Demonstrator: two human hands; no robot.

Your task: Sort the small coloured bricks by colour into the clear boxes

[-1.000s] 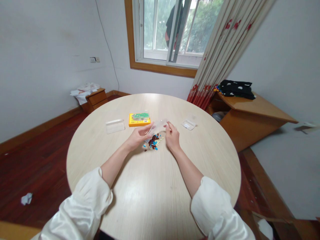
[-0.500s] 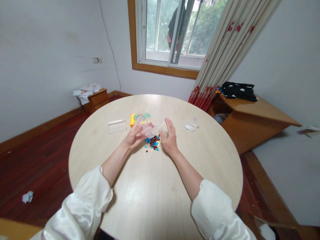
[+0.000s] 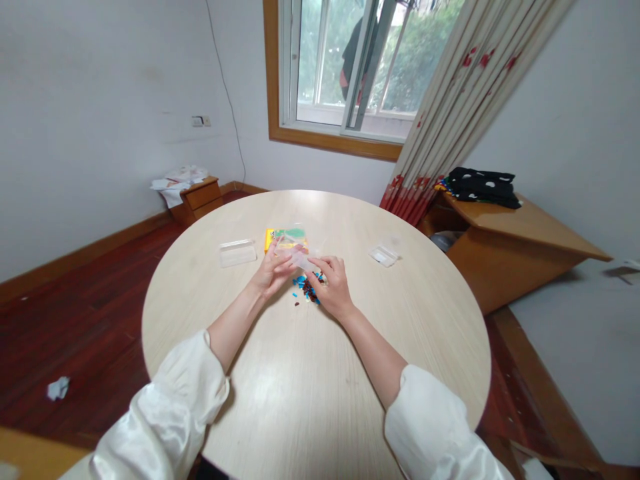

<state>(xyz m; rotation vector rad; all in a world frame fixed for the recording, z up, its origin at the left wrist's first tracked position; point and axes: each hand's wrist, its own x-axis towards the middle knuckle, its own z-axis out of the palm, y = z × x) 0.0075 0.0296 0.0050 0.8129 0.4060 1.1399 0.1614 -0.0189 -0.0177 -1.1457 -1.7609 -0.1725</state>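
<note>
Right now both hands meet over the little pile of coloured pieces (image 3: 306,288) on the round table (image 3: 320,387): the left hand (image 3: 273,272) and right hand (image 3: 334,285) pinch a clear plastic bag (image 3: 303,260) stretched crosswise between them, just above the pile.

One head-worn view looks forward and down over the round table (image 3: 310,393); hands near centre.

On the round tabletop (image 3: 320,400) lie a yellow box (image 3: 280,239), a clear lid (image 3: 237,253) and a small clear case (image 3: 383,255); folded dark clothes (image 3: 481,186) rest on a side desk (image 3: 520,230).
</note>
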